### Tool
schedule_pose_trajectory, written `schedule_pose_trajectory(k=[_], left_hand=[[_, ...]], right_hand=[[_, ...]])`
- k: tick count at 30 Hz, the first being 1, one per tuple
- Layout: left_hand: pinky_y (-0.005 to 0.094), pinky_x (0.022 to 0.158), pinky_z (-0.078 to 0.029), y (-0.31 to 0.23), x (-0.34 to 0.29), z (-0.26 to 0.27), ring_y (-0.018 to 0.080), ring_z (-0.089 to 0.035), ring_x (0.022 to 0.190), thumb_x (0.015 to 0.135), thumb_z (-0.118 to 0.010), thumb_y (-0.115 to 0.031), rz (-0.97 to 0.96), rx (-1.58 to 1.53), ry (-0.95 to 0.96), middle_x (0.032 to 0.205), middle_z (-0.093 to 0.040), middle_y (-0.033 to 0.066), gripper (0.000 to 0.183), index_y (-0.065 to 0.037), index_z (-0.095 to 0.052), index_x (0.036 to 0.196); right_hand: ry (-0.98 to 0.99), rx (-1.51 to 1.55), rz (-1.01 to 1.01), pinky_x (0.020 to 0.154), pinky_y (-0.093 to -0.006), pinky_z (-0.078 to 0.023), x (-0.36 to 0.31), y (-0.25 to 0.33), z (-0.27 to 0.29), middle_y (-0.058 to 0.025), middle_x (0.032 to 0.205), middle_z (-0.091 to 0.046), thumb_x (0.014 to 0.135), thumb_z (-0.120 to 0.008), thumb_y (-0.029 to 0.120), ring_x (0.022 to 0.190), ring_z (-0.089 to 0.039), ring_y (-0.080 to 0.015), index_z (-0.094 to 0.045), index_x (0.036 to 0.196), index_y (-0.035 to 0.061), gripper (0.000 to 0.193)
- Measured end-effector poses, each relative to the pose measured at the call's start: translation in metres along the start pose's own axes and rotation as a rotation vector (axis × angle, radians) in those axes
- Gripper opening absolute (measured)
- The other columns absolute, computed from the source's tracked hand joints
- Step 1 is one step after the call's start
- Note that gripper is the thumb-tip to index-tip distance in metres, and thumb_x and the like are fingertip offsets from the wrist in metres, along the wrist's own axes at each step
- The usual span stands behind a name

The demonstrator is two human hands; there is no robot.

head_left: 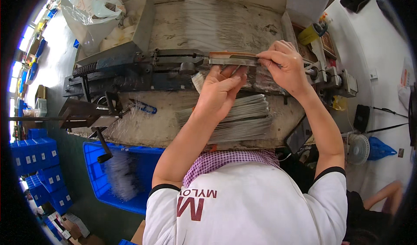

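Note:
Both my hands work at a narrow metal guide [234, 62] with an orange-brown strip along its top, part of a long dark bench machine [169, 67]. My left hand [220, 88] has its fingers curled closed just beneath the guide; whatever they hold is hidden. At the guide's right end, my right hand [284, 67] pinches with thumb and forefinger, and what is between them is too small to make out. A bundle of thin grey wire-like rods [245, 119] lies on the bench below the guide, partly behind my left forearm.
A crank lever [103, 151] sticks out at the left, above a blue bin [93, 171] holding pale wispy strands. Blue pliers [145, 107] lie on the bench. More pale rods [202, 21] lie behind the machine. A phone-like dark slab [299, 134] is at the right edge. Another person's arm [386, 197] shows lower right.

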State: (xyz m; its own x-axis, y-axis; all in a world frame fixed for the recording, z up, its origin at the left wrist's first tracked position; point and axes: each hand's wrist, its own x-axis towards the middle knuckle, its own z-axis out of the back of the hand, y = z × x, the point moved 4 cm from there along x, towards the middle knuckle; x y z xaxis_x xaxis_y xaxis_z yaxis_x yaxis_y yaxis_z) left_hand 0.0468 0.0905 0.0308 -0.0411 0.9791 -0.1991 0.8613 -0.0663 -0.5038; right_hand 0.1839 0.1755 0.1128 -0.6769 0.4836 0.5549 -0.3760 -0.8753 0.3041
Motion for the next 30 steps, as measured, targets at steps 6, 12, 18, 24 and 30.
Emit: schedule_pose_trajectory(k=[6,12,18,24,30], left_hand=[[0.0419,0.104,-0.041,0.001,0.000,0.004,0.0309,-0.044,0.124,0.086,-0.046,0.010,-0.018,0.001,0.006,0.133,-0.040,0.0187,0.045,-0.002,-0.031,0.127],[0.0412,0.106,-0.039,0.000,0.001,0.001,0.0320,-0.042,0.126,0.086,-0.046,0.011,-0.031,-0.002,0.032,0.134,-0.038,0.0194,0.046,0.000,-0.030,0.128],[0.0423,0.108,-0.035,0.000,0.000,0.000,0.0331,-0.039,0.128,0.086,-0.046,0.012,-0.047,-0.026,0.048,0.136,-0.035,0.0206,0.052,0.000,-0.025,0.132],[0.0421,0.108,-0.036,0.000,0.000,0.002,0.0331,-0.039,0.128,0.086,-0.046,0.012,-0.053,-0.026,0.042,0.136,-0.034,0.0216,0.054,0.000,-0.023,0.134],[0.0394,0.105,-0.039,-0.003,-0.002,0.000,0.0304,-0.043,0.125,0.087,-0.047,0.010,-0.046,0.015,0.047,0.133,-0.038,0.0208,0.048,0.000,-0.027,0.129]], right_hand=[[-0.029,-0.018,0.023,0.072,-0.0339,-0.042,-0.004,0.002,0.005,-0.0053,0.071,-0.055,0.072,-0.068,0.002,0.074,-0.056,-0.0239,-0.066,0.080,0.0039,0.009],[-0.006,-0.053,0.037,0.074,-0.0354,-0.042,-0.008,0.000,0.001,-0.0055,0.072,-0.056,0.072,-0.067,0.001,0.075,-0.056,-0.0252,-0.065,0.080,0.0043,0.009],[-0.012,-0.062,-0.078,0.068,-0.0397,-0.045,-0.016,0.000,0.014,-0.0122,0.076,-0.059,0.079,-0.060,0.001,0.074,-0.059,-0.0325,-0.058,0.101,0.0042,0.022],[0.183,0.148,-0.411,0.054,-0.0406,-0.046,-0.024,0.030,0.021,-0.0215,0.069,-0.059,0.085,-0.051,0.004,0.062,-0.060,-0.0387,-0.047,0.122,0.0007,0.037],[0.225,0.055,-0.291,0.054,-0.0418,-0.047,-0.022,0.042,0.007,-0.0232,0.065,-0.058,0.082,-0.052,0.005,0.059,-0.060,-0.0368,-0.048,0.123,-0.0041,0.042]])
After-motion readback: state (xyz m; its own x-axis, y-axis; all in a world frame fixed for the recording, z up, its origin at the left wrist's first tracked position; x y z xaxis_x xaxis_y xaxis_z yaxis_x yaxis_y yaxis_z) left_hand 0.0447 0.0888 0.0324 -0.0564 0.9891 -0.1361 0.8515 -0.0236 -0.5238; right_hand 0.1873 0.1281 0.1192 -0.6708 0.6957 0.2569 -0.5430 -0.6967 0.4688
